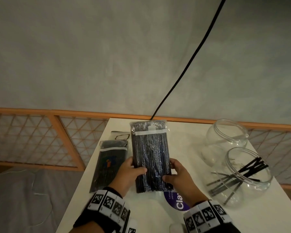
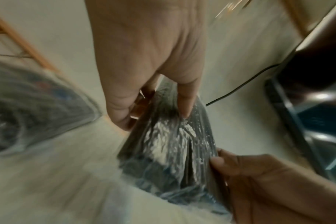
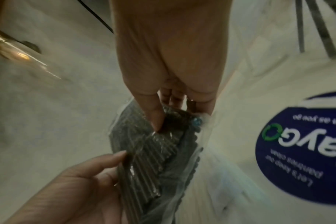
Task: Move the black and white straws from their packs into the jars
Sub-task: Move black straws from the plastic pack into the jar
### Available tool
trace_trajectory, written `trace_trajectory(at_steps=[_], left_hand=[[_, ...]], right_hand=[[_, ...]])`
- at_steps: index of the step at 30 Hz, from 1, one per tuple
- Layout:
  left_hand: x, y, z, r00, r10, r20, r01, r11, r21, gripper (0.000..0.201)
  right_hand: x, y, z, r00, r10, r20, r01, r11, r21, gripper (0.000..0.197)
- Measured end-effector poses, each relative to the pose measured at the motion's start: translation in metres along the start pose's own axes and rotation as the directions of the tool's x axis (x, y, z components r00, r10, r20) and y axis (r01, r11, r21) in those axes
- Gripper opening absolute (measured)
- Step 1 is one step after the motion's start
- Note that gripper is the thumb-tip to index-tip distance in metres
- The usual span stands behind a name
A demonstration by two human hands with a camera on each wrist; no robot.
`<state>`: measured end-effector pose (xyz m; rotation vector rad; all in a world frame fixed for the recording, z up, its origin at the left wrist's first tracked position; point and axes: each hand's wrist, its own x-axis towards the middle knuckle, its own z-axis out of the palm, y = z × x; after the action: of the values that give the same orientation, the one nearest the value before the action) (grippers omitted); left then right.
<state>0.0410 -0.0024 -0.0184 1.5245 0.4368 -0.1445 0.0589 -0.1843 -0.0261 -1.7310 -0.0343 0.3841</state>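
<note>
Both hands, left hand [image 1: 133,169] and right hand [image 1: 176,172], clamp thumbs and fingers on a full clear-plastic pack of black straws [image 1: 150,153], lifted over the white desk's [image 1: 121,216] middle. A few black straws sit in the near clear jar [image 1: 245,177] by the right edge; the far clear jar [image 1: 225,137] looks empty. Most remains.

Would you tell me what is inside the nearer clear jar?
The nearer jar holds loose black straws, some ends poking past its rim. No white straws show; glare blurs its bottom.
</note>
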Motion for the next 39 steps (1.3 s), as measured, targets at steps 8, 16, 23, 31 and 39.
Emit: trace_trajectory(at_steps=[8, 16, 23, 31, 39], left_hand=[[-0.083, 0.019, 0.012, 0.969, 0.243, 0.053, -0.235, 0.965, -0.116, 0.043], [-0.139, -0.027, 0.033, 0.971, 0.207, 0.118, -0.208, 0.978, -0.003, 0.048], [-0.147, -0.061, 0.048, 0.978, 0.176, 0.112, -0.183, 0.982, 0.051, 0.049], [-0.153, -0.074, 0.049, 0.973, 0.229, 0.029, -0.230, 0.966, 0.117, 0.040], [-0.164, -0.071, 0.053, 0.954, 0.301, -0.012, -0.294, 0.940, 0.171, 0.032]], right_hand=[[-0.081, -0.007, -0.017, 0.987, -0.139, 0.081, 0.145, 0.987, -0.074, 0.042], [-0.132, -0.001, -0.034, 0.970, -0.238, -0.056, 0.224, 0.957, -0.185, 0.021], [-0.150, 0.018, -0.046, 0.971, -0.193, -0.142, 0.153, 0.956, -0.252, 0.012], [-0.164, 0.020, -0.054, 0.979, -0.173, -0.105, 0.131, 0.936, -0.327, 0.024], [-0.180, -0.011, -0.061, 0.989, -0.112, 0.098, 0.087, 0.971, 0.224, 0.018]])
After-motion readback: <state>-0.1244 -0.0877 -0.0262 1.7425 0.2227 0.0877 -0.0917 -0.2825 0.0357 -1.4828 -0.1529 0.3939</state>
